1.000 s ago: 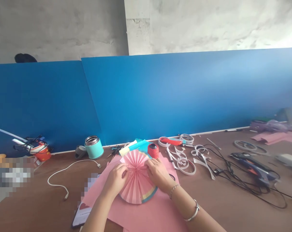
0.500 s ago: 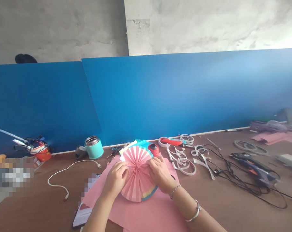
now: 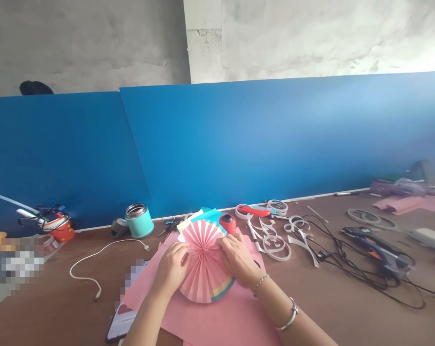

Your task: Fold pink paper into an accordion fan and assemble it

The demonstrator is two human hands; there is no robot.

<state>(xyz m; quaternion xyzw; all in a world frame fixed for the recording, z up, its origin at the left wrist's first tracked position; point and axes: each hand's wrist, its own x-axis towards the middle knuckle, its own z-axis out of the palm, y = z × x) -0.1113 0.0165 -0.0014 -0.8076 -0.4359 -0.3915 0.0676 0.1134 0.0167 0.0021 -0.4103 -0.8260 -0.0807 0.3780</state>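
Observation:
A round pleated paper fan (image 3: 202, 276), pink with a yellow and blue edge, is spread out in front of me above pink paper sheets (image 3: 228, 319). My left hand (image 3: 173, 264) pinches its left side between thumb and fingers. On the opposite side, my right hand (image 3: 237, 254) has its fingers closed on the rim; their tips are partly hidden against the folds. The pleats run out from a gathered centre between both hands. Just behind the fan lie blue and yellow paper pieces (image 3: 212, 215) and a red round object with a dark top (image 3: 227, 223).
A turquoise container (image 3: 139, 221) and a white cable (image 3: 82, 258) lie to the left, with a phone (image 3: 122, 322) partly under the paper. To the right are white strip coils (image 3: 275, 245), black cords and a glue gun (image 3: 379, 252). A blue partition (image 3: 257, 144) stands behind.
Both hands keep their hold on the fan, and its pleats have shifted only slightly. The whole view has moved a little.

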